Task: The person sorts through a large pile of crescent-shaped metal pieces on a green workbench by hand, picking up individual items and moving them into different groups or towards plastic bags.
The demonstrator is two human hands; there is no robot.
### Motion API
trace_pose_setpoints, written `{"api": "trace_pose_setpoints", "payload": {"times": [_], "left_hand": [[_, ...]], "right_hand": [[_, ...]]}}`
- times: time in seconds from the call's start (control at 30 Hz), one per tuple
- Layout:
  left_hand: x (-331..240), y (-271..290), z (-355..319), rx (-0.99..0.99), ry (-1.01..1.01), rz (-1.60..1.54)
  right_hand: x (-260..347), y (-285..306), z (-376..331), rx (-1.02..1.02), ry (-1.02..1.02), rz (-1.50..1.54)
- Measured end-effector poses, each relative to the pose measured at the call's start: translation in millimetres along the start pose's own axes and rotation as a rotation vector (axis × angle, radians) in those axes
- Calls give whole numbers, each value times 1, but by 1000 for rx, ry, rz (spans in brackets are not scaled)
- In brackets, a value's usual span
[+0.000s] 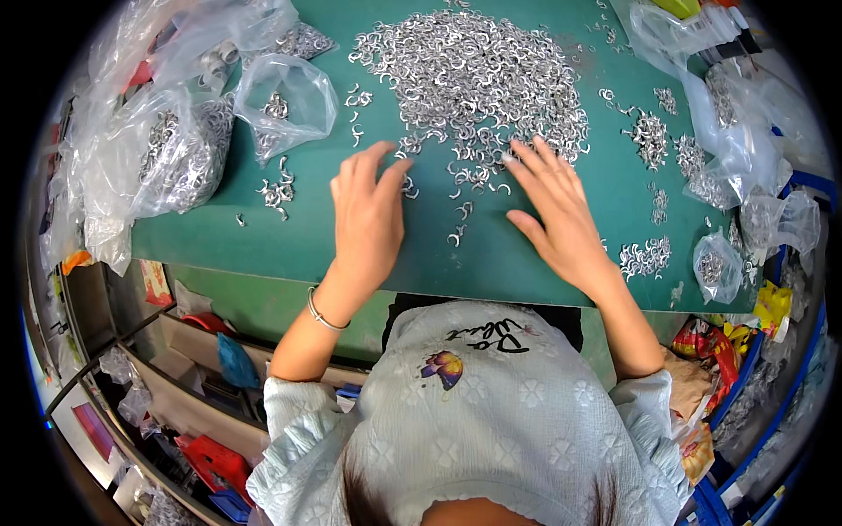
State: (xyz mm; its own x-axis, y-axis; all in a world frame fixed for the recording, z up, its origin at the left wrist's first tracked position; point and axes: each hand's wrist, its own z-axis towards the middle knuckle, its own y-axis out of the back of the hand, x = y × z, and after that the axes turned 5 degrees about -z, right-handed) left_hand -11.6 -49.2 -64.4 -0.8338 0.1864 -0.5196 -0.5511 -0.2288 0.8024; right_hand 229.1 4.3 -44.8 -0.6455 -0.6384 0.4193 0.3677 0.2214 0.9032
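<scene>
A big heap of small curved silver metal pieces (491,79) spreads over the green tabletop (298,237). My left hand (368,206) is at the heap's near left edge. Its fingers are bent and apart, with a few pieces beside the thumb and nothing visible in its grasp. My right hand (557,206) lies over the near right edge with its fingers stretched out and spread, the fingertips at the outer pieces. Between the hands, a loose trail of curved pieces (465,210) runs toward me. What lies under my fingertips is partly hidden.
Clear plastic bags of metal pieces (184,158) crowd the left side, with an open bag (285,105) beside them. Small separate piles (649,140) and more bags (719,267) sit at the right. Below the table's front edge are shelves (193,351) at left.
</scene>
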Motion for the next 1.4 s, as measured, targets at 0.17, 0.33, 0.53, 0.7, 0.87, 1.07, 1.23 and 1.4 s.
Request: {"api": "trace_pose_setpoints", "payload": {"times": [0.17, 0.33, 0.53, 0.7, 0.87, 1.07, 1.23, 1.4], "left_hand": [[-32, -10, -12, 230, -175, -136], [-19, -12, -32, 129, -106, -191], [-41, -11, -26, 137, -117, -134], [-14, -12, -19, -21, 17, 21], [-37, -21, -20, 72, -38, -49], [-35, -19, -26, 41, 52, -125], [-47, -28, -26, 93, -9, -134], [-48, -30, -25, 110, 50, -129]], "right_hand": [[16, 1, -16, 179, 77, 47], [-3, 9, -17, -35, -110, 38], [14, -4, -15, 106, -19, -42], [0, 1, -36, -14, -100, -73], [21, -8, -35, 104, -58, -124], [17, -2, -58, 45, -125, -27], [22, -6, -72, 104, -131, 13], [16, -2, -44, 52, -146, -60]]}}
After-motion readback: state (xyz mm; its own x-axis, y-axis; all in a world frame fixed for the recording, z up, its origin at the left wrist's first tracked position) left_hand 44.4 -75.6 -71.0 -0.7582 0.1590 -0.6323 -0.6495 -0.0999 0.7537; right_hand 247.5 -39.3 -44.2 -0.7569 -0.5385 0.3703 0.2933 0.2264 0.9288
